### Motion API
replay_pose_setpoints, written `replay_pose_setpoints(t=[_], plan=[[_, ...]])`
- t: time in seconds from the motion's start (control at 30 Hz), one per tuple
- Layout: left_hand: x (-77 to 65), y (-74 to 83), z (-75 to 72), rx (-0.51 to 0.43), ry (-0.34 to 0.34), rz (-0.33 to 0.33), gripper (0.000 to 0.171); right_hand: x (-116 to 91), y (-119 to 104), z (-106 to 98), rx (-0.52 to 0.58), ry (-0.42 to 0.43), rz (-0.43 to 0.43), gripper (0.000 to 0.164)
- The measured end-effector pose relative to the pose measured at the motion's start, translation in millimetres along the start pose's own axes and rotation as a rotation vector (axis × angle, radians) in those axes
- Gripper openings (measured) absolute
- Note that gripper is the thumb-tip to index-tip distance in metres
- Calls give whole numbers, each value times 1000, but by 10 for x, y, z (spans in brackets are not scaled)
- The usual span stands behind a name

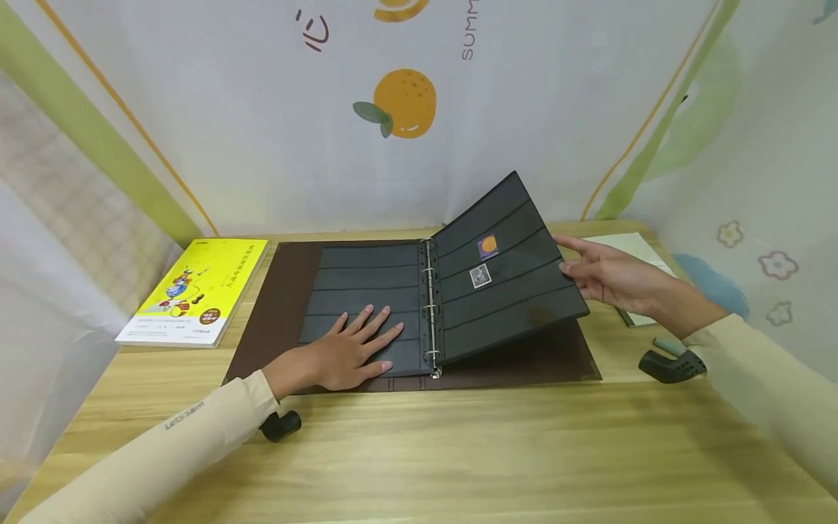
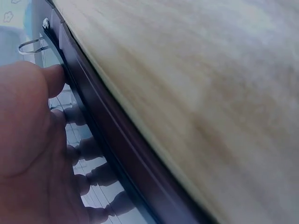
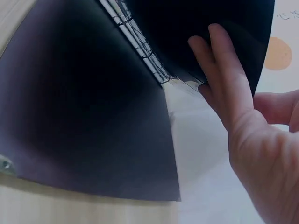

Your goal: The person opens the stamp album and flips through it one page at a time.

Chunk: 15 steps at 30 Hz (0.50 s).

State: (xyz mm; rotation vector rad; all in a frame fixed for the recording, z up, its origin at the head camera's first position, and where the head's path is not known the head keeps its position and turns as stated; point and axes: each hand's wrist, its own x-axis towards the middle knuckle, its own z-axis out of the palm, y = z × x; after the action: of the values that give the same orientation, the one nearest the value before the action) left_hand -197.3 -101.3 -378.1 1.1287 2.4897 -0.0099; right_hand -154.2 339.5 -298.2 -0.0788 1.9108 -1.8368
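A ring-binder stamp album with a dark brown cover (image 1: 258,327) lies spread on the table. Its metal rings (image 1: 430,291) run up the middle. My left hand (image 1: 347,356) rests with fingers spread on the black left page (image 1: 366,273); the left wrist view shows its fingertips reflected in the glossy surface. My right hand (image 1: 612,276) pinches the outer edge of the black right page (image 1: 524,291), thumb in front and fingers behind, holding it tilted up off the cover. This page bears an orange-and-purple stamp (image 1: 488,246) and a black-and-white stamp (image 1: 480,276) in its strips.
A yellow-and-white book (image 1: 203,291) lies left of the album. Behind my right hand is a pale pad or booklet (image 1: 638,251). A printed white curtain (image 1: 524,109) hangs along the table's back edge. Dark curved pieces (image 1: 671,366) stick out near both wrists.
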Motion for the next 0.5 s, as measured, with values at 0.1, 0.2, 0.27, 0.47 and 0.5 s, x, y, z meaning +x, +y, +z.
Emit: replay_pose_setpoints(t=[0.1, 0.2, 0.27, 0.47, 0.5], plan=[[7, 3, -9, 4, 1, 2, 67, -24, -80, 11, 23, -22, -3, 78], [13, -6, -20, 7, 14, 6, 67, -20, -124, 18, 54, -53, -23, 79], [15, -5, -23, 6, 12, 1, 67, -6, -140, 35, 43, -49, -26, 79], [2, 6, 14, 3, -1, 2, 68, 50, -194, 93, -20, -55, -13, 79], [2, 6, 18, 0, 6, 7, 68, 57, -219, 102, -33, -57, -12, 79]])
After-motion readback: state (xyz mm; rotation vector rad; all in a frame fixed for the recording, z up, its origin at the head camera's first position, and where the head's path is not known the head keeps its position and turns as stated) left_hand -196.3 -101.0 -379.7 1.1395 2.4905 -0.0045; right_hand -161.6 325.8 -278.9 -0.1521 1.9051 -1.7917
